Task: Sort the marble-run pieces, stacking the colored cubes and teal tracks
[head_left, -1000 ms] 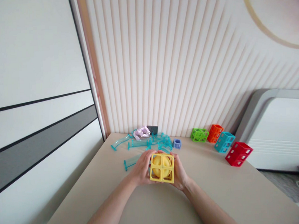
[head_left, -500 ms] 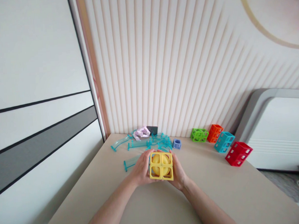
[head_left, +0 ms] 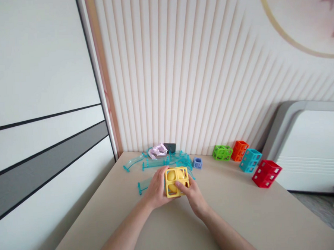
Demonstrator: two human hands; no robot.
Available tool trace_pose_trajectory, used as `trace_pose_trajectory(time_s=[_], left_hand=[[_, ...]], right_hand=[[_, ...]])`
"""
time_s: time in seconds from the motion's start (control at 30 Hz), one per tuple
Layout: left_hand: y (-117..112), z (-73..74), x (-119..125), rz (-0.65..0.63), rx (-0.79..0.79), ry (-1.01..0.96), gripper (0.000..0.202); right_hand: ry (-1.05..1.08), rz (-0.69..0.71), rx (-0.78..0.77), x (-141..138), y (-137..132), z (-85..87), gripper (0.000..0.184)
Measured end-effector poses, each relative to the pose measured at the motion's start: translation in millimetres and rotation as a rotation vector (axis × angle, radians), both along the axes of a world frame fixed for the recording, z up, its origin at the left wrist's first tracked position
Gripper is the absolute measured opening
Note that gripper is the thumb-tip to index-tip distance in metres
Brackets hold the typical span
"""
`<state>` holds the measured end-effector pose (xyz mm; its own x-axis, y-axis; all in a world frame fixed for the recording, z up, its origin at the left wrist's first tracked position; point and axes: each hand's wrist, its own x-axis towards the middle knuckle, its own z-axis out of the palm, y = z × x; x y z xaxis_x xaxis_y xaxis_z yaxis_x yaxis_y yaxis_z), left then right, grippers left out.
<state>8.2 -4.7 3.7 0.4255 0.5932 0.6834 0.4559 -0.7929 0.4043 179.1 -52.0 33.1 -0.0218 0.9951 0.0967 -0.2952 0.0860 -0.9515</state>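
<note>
Between both hands is a yellow openwork toy block, its face divided into four windows with rounded yellow shapes showing inside. My left hand is closed round its left side. My right hand grips the right side, its thumb lying across the front near the middle. The fingers behind the block are hidden. Just beyond the hands lie several clear teal track pieces, and one teal piece is partly covered by my left hand.
A small blue cube sits behind the hands. Crumpled lilac paper and a dark flat object are by the wall. Rightward stand green, orange, turquoise and red blocks on the table.
My right thumb has come round onto the front of the yellow block. The block has turned slightly and shifted a little to the left.
</note>
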Motion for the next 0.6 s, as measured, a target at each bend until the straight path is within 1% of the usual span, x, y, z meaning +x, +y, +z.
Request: trace_pose_trajectory(time_s=[0.1,0.2,0.27,0.37,0.47,0.53,0.6], left_hand=[[0.3,-0.9,1.0,-0.014,0.026,-0.016,0.107],[0.6,-1.6,1.1,-0.018,0.037,-0.032,0.105],[0.5,-1.7,0.4,-0.019,0.028,-0.029,0.105],[0.0,-1.0,-0.5,-0.025,0.005,-0.014,0.106],[-0.3,-0.9,1.1,-0.021,-0.013,-0.026,0.105],[-0.6,-2.0,4.2,0.010,-0.019,-0.063,0.104],[-1.1,-3.9,8.1,0.053,-0.007,-0.098,0.102]], right_hand=[[0.023,0.013,0.006,-0.8,-0.3,0.1,0.053],[0.030,-0.011,0.015,-2.3,-0.8,-0.3,0.053],[0.038,-0.025,0.014,-3.1,-0.8,-1.5,0.054],[0.037,-0.001,0.014,-2.8,0.7,-4.1,0.055],[-0.020,0.005,0.043,-1.2,3.5,-7.4,0.055],[-0.083,-0.061,0.099,0.1,4.8,-10.2,0.060],[-0.179,-0.169,0.171,1.8,4.8,-13.9,0.066]])
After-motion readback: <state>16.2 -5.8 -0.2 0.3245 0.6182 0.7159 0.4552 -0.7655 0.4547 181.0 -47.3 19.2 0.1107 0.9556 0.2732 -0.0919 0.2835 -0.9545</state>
